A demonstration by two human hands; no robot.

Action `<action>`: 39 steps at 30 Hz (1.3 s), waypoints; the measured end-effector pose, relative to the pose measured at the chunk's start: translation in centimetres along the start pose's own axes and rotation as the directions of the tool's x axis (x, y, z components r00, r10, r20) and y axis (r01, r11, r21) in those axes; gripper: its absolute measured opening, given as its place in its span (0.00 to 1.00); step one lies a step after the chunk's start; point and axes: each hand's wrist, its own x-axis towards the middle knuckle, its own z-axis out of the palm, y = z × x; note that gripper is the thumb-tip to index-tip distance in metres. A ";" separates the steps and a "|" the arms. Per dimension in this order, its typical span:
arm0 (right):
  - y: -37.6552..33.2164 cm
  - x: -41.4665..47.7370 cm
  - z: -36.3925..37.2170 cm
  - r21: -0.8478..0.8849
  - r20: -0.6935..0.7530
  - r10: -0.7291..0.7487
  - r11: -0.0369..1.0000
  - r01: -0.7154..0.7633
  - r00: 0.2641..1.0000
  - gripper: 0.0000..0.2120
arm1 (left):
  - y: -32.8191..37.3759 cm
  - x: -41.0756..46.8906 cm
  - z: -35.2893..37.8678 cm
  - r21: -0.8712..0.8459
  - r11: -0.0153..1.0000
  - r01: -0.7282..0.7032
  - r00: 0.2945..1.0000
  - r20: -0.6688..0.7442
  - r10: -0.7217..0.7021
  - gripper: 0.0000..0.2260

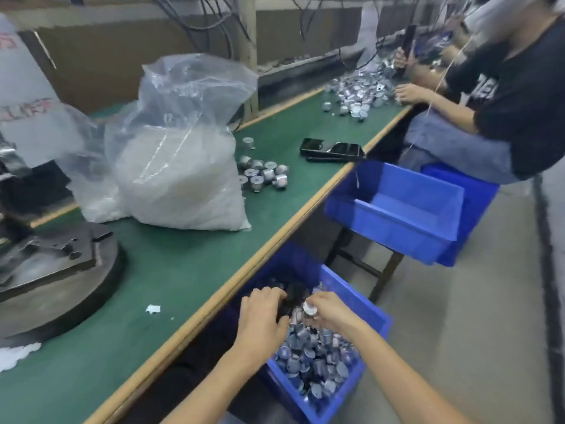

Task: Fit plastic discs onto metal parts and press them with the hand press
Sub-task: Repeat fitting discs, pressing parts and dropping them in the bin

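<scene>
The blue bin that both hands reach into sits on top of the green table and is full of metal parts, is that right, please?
Not quite: the head view shows the blue bin below the edge of the green table, not on it. The left hand and right hand do reach into it, and it is full of metal parts.

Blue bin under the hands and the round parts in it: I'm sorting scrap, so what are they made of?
Blue open-topped bin: probably moulded plastic, uniform colour, dull sheen. Small round silvery parts: apparently metal, bright grey with glints; blur hides detail.
</scene>
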 end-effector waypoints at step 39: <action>-19.6 -18.1 40.3 0.126 0.692 -0.722 0.158 0.979 0.028 0.07 | -19.0 -19.7 -34.1 0.289 0.586 0.757 0.615 -0.618 -0.490 0.10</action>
